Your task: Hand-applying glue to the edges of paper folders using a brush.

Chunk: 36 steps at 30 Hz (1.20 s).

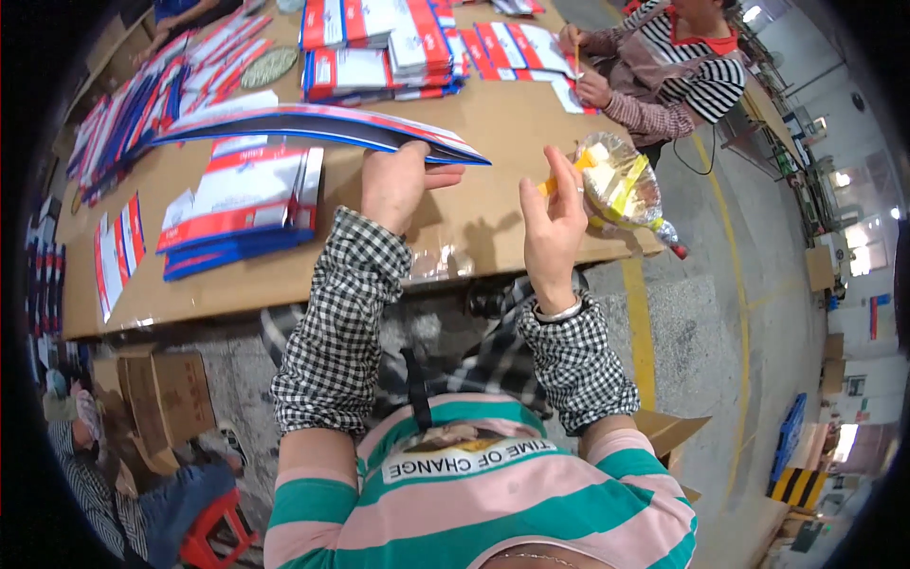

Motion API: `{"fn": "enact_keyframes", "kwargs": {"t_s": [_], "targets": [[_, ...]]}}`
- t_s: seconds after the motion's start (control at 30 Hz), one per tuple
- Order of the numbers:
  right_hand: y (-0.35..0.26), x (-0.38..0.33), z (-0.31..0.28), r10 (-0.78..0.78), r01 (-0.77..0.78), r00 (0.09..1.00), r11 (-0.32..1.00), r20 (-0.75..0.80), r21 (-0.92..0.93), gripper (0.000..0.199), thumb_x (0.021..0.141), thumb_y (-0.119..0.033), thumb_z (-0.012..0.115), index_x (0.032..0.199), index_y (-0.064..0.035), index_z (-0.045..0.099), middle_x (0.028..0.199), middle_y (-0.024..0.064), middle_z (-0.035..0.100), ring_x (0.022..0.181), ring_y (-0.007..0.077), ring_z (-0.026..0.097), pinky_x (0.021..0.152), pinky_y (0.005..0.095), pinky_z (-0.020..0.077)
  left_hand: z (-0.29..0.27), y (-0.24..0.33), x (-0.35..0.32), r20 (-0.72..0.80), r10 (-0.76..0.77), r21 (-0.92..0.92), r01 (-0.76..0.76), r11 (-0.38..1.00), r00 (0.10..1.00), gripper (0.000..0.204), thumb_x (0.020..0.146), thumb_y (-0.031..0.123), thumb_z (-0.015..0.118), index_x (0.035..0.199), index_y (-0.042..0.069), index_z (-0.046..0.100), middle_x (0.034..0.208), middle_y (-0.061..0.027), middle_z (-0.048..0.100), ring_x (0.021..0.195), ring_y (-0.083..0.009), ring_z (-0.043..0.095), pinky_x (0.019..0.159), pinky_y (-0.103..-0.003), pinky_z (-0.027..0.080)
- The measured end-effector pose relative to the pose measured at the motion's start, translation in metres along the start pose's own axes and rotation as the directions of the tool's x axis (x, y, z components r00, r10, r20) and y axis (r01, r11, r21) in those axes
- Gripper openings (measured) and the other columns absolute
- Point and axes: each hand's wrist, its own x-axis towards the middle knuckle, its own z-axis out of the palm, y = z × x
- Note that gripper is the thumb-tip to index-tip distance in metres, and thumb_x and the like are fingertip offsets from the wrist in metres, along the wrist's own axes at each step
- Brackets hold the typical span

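Note:
My left hand (396, 187) grips the right part of a long, flat printed cardboard folder (332, 121), with red, white and blue outside and dark inside. The folder is tilted edge-on above the table, its leaves slightly apart. My right hand (555, 228) is raised to the right of it, fingers stretched out and apart from the folder. A small yellow piece shows between its thumb and fingers; whether it is held I cannot tell. Just beyond that hand lies a clear plastic bag (621, 194) with yellow and white contents. Below the folder sits a stack of similar folders (232, 204).
More folders (133, 123) spread over the far left of the brown table (455, 213). Tall stacks (379, 57) stand at the back. A single folder (119, 254) lies near the left edge. Across the right corner a co-worker (664, 71) handles a folder. A red stool (220, 531) stands lower left.

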Motion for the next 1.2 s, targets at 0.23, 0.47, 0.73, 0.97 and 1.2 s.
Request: {"fn": "enact_keyframes", "kwargs": {"t_s": [0.23,0.47,0.73,0.97,1.2], "targets": [[0.016,0.001,-0.007,-0.020,0.019,0.993,1.000,-0.118,-0.005,0.036,0.081,-0.003,0.057,0.116,0.0041,0.050,0.121,0.0147,0.047,0.114,0.0232,0.045,0.098,0.0327,0.0339,0.026,0.023,0.073,-0.034,-0.100,0.013,0.101,0.995,0.994,0.027,0.083,0.000,0.038,0.099,-0.021,0.039,0.094,-0.0296,0.056,0.081,-0.0372,0.063,0.069,-0.036,0.059],[0.034,-0.007,-0.017,0.086,-0.072,0.984,0.993,-0.155,0.091,0.027,0.083,-0.003,0.054,0.109,0.0037,0.054,0.118,0.0139,0.050,0.112,0.0225,0.047,0.096,0.0316,0.0352,0.042,0.013,0.121,-0.066,-0.155,-0.043,0.153,0.987,0.986,0.026,0.082,-0.002,0.035,0.103,-0.018,0.033,0.103,-0.0299,0.049,0.090,-0.0413,0.059,0.070,-0.039,0.059],[0.023,-0.032,-0.030,0.110,-0.134,0.989,0.956,0.102,0.261,0.022,0.084,-0.001,0.050,0.104,0.0035,0.057,0.117,0.0139,0.052,0.117,0.0249,0.045,0.098,0.0338,0.0341,0.061,0.008,0.172,-0.134,-0.255,-0.151,0.234,0.960,0.958,0.036,0.082,-0.003,0.033,0.117,-0.014,0.033,0.110,-0.0288,0.049,0.086,-0.0372,0.061,0.067,-0.035,0.059],[0.018,-0.032,-0.043,0.070,-0.132,0.983,0.915,0.172,0.382,0.020,0.084,0.000,0.049,0.102,0.0038,0.058,0.117,0.0145,0.052,0.120,0.0275,0.043,0.099,0.0371,0.0341,0.064,0.000,0.189,-0.103,-0.210,-0.122,0.197,0.973,0.972,0.028,0.083,-0.005,0.037,0.109,-0.015,0.038,0.107,-0.0285,0.050,0.094,-0.0383,0.058,0.072,-0.033,0.059],[0.025,-0.029,-0.045,0.067,-0.123,0.986,0.905,0.150,0.408,0.020,0.085,-0.001,0.050,0.102,0.0033,0.058,0.117,0.0144,0.052,0.120,0.0279,0.044,0.099,0.0371,0.0340,0.063,-0.011,0.196,-0.092,-0.220,-0.072,0.214,0.974,0.971,0.027,0.088,0.001,0.042,0.110,-0.014,0.039,0.108,-0.0271,0.050,0.093,-0.0347,0.058,0.073,-0.031,0.058]]}}
